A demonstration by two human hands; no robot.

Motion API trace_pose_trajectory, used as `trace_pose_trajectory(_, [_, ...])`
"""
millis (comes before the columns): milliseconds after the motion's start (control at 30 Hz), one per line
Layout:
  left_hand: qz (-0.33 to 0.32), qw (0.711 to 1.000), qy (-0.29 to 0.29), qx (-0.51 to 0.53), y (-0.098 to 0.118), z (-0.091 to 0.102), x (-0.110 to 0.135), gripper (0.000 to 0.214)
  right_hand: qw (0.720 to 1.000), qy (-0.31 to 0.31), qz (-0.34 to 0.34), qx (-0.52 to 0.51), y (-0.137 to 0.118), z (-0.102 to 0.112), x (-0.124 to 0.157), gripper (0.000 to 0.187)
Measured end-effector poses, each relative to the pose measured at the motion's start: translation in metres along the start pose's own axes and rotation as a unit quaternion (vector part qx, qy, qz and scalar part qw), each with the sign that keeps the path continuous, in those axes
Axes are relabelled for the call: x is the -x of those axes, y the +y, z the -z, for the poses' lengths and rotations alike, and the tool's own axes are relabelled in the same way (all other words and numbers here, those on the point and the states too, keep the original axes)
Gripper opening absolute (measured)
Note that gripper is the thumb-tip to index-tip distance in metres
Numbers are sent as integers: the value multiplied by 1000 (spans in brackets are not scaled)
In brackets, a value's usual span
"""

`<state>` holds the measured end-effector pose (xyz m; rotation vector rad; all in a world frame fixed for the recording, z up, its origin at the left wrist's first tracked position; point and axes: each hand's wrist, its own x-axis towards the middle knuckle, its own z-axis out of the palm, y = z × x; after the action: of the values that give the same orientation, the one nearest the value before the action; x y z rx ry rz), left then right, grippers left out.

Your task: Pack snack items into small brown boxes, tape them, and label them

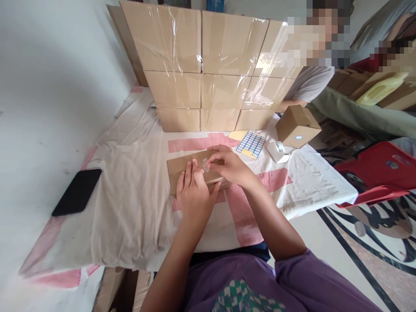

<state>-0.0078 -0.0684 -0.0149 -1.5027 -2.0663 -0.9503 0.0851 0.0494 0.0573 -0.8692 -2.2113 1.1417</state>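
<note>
A small brown cardboard box lies on the cloth-covered table in front of me. My left hand holds it, fingers stretched across its top and thumb against the near side. Over the right part of the box, my right hand pinches a short piece of clear tape between thumb and fingertips. The tape touches or hovers just above the box top; I cannot tell which. Beyond my right hand lie a sheet of blue-bordered labels and a white tape dispenser.
Stacked cardboard boxes under clear wrap form a wall at the back. A box with a label stands at the right, near another person's arm. A black phone or tablet lies left. A red plastic chair stands beyond the right edge.
</note>
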Motion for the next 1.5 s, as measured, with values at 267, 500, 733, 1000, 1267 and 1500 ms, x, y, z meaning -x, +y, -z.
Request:
trace_pose_trajectory(267, [-28, 998, -24, -49, 0, 1, 1, 37, 991, 48, -25, 122, -3, -14, -1, 17])
trace_pose_trajectory(500, [-27, 998, -17, -48, -1, 0, 1, 40, 995, 31, 8, 98, 5, -9, -6, 14])
trace_pose_trajectory(733, [-29, 998, 0, -47, -1, -1, 0, 40, 997, 18, -7, 80, 5, -5, -10, 14])
trace_pose_trajectory(1000, [-29, 998, 3, -54, 1, 0, -1, 37, 992, 56, -20, 111, 8, -7, -10, 11])
trace_pose_trajectory(1267, [-38, 998, 15, -54, 0, 0, 2, 40, 991, 4, -55, 124, 8, 8, -19, 59])
trace_pose_trajectory(1500, [-60, 998, 14, -14, -3, 0, 1, 26, 976, -65, -58, 199, 6, 10, -39, 36])
